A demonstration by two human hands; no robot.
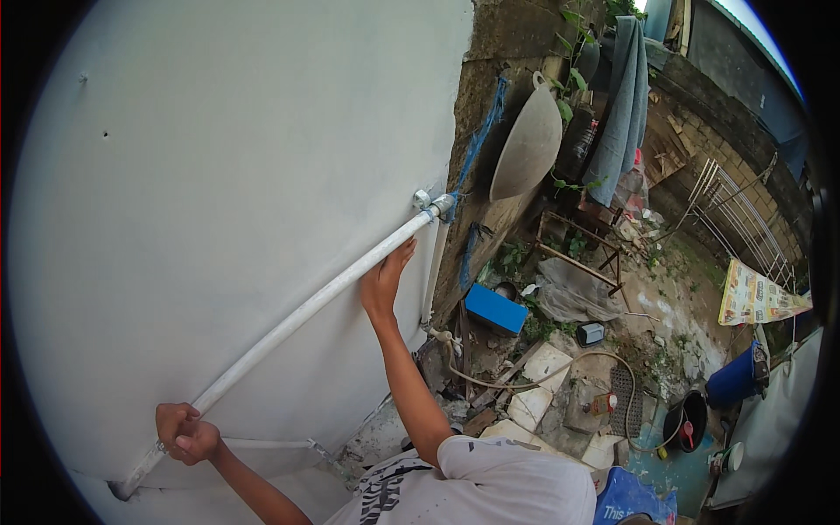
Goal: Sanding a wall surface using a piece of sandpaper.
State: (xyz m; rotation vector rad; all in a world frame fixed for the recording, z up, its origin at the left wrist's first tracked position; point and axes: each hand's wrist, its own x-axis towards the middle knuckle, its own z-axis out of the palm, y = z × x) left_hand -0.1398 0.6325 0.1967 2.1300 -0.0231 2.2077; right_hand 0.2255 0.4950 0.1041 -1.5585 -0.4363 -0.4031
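Observation:
A long white pipe (302,319) runs diagonally along the white wall (201,157), up to a fitting (442,205) with blue strands (486,127) at the wall's edge. My left hand (188,431) is curled closed on the pipe's lower part, near a clamp. My right hand (385,276) lies under the upper part, fingers stretched out and touching it or the wall just behind. A thinner white pipe (271,443) runs lower along the wall.
To the right hang a wok (527,140) and a grey towel (612,114). The cluttered ground holds a blue box (495,309), a rusty frame (577,249), broken tiles (529,407), a hose (577,357), a blue bin (735,376) and a black bucket (687,420).

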